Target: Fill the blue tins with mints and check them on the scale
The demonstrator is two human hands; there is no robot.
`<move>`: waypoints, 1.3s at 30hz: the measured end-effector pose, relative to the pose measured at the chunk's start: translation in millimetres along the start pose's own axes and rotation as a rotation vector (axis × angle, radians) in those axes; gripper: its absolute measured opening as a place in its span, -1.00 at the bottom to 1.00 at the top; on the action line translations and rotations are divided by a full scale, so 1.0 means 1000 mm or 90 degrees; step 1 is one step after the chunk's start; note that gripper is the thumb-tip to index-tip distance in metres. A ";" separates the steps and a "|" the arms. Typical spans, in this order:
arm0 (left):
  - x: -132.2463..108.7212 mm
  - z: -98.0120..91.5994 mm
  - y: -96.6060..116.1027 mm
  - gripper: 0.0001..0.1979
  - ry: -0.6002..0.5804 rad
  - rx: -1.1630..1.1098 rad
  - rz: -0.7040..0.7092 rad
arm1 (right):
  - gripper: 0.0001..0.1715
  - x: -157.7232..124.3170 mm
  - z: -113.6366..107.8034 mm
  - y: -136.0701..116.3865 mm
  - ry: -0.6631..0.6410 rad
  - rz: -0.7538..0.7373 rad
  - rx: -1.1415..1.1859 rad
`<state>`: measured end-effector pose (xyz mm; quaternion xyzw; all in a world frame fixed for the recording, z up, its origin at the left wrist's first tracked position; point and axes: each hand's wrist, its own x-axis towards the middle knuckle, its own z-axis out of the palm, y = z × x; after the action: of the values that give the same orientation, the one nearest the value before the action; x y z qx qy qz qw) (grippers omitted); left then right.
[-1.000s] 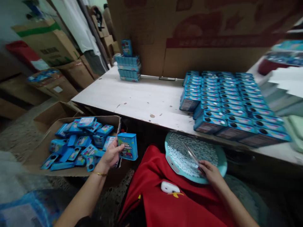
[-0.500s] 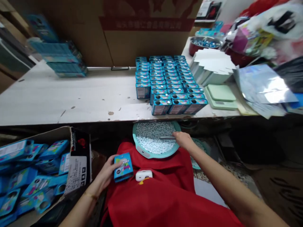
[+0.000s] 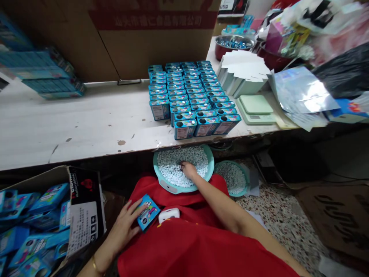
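Observation:
My left hand [image 3: 127, 223] lies along the side of a small blue printed box [image 3: 148, 212] resting on my lap, its fingers over the box and its thumb near the lower corner. My right hand [image 3: 188, 169] reaches into a turquoise basin [image 3: 173, 189] of small white pellets [image 3: 184, 154]. The fingers of that hand are curled down, their tips partly hidden among the pellets; what they hold cannot be made out. Next to the box sits a white rounded case [image 3: 169, 214] on the red apron [image 3: 184, 246].
Rows of upright blue boxes [image 3: 184, 129] stand on the white table [image 3: 95, 130]. To their right are a pale green scale [image 3: 256, 109] and stacked white card [image 3: 243, 69]. A carton [image 3: 86, 215] of blue boxes is at left; a second pellet basin [image 3: 246, 181] sits lower right.
My right hand has moved from the basin's right rim leftward into the pellets, and the thin metal tool it held no longer shows. My left fingers have loosened over the box, which has turned.

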<state>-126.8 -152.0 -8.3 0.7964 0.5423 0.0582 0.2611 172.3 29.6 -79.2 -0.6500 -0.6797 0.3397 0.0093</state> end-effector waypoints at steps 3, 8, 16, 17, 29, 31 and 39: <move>0.014 -0.003 -0.002 -0.52 0.013 -0.038 0.010 | -0.63 -0.005 -0.016 0.011 0.016 -0.016 0.049; 0.041 -0.020 0.025 -0.59 0.175 -0.319 -0.094 | -0.69 -0.026 -0.058 0.025 0.033 -0.067 0.097; 0.134 -0.028 0.064 -0.55 0.273 -0.578 -0.149 | -0.74 -0.061 -0.134 0.014 0.065 -0.157 0.187; 0.143 -0.024 0.065 -0.57 0.268 -0.563 -0.128 | -0.73 -0.063 -0.142 0.010 0.056 -0.167 0.177; 0.171 -0.010 0.079 -0.66 0.246 -0.483 -0.063 | -0.64 -0.087 -0.176 -0.053 -0.006 -0.161 -0.313; 0.174 -0.006 0.078 -0.66 0.248 -0.465 -0.052 | -0.66 -0.090 -0.174 -0.066 -0.002 -0.167 -0.348; 0.172 -0.004 0.071 -0.65 0.260 -0.472 -0.085 | -0.69 -0.097 -0.182 -0.075 0.036 -0.188 -0.354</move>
<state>0.1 -16.6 -3.2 0.5837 0.5759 0.3886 0.4203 203.7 30.4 138.1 -0.5315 -0.8329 0.1174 -0.1005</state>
